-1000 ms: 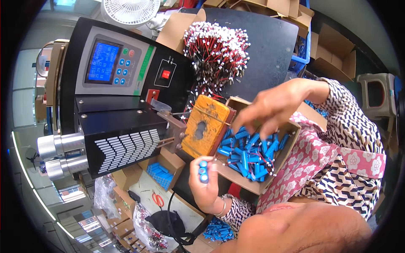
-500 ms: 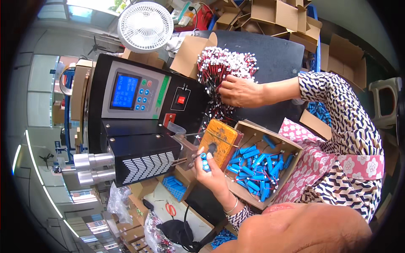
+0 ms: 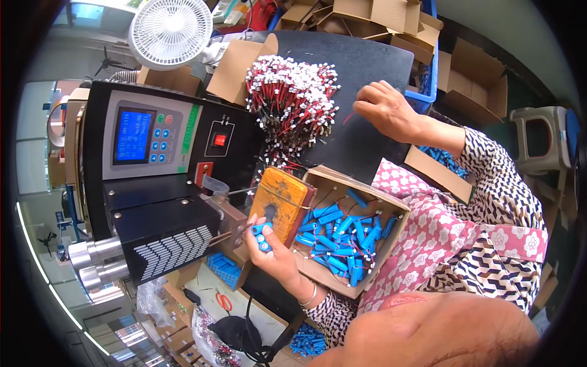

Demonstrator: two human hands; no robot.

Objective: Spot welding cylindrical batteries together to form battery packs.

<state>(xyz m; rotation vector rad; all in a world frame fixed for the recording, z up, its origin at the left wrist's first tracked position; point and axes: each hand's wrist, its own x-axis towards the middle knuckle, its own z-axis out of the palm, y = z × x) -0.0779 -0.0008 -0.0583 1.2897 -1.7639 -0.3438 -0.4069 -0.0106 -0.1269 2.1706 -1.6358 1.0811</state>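
Observation:
My left hand [image 3: 275,257] is closed around a few blue cylindrical battery cells [image 3: 262,235], their ends turned toward the welding machine's electrode tips [image 3: 221,237]. Beside it stands a worn yellow block [image 3: 281,205]. My right hand [image 3: 388,110] is raised over the black table, fingers pinched, with a short red wire lead [image 3: 348,118] trailing from the fingertips. To its left lies a heap of red and black wire leads with white connectors [image 3: 293,92]. A cardboard box [image 3: 394,211] near my body holds blue cells with wires [image 3: 348,235].
The black machine [image 3: 165,226] with a blue screen [image 3: 134,136] and red switch stands at left. A white fan [image 3: 171,33] is behind it. Below are a tray of blue cells [image 3: 225,269] and red-handled scissors [image 3: 224,301]. Cardboard boxes and a stool [image 3: 544,137] stand at right.
My right hand has left the heap of leads and moved right, with a red wire lead now at its fingertips. My left hand still holds the cells. The whole view has shifted somewhat.

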